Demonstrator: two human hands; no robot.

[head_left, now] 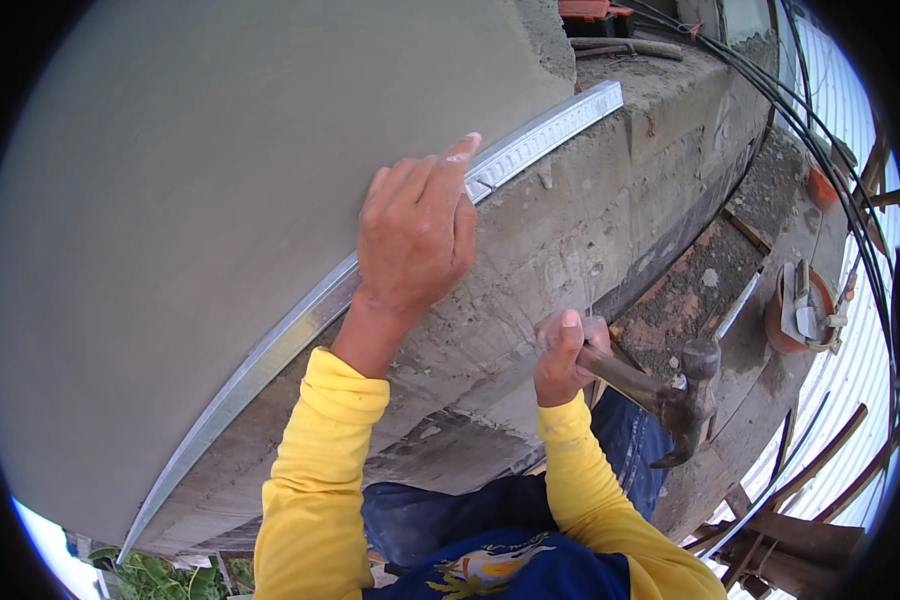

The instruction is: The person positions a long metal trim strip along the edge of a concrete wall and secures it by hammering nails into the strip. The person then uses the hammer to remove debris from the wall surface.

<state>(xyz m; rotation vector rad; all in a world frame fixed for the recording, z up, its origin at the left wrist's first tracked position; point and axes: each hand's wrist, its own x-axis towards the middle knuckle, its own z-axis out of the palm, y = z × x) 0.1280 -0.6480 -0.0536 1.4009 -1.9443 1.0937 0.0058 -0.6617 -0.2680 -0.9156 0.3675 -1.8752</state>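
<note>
A long metal strip [548, 132] with a slotted or patterned upper part runs along the edge of a smooth grey plastered surface [190, 140], bowed by the lens. My left hand [415, 225] lies over the strip at the centre, its fingers curled onto it and hiding part of it. My right hand [570, 355], lower and to the right over the concrete side face [600, 220], grips a claw hammer [700, 390] by the handle, with the head angled to the right, away from the strip.
Black cables [810, 130] hang at the right. An orange bucket [785, 335] with trowels stands on the grimy ledge, another orange container [822, 185] above it. A dark orange-trimmed toolbox [590, 15] sits at the top. White corrugated sheeting [825, 70] and wooden pieces [800, 540] lie beyond.
</note>
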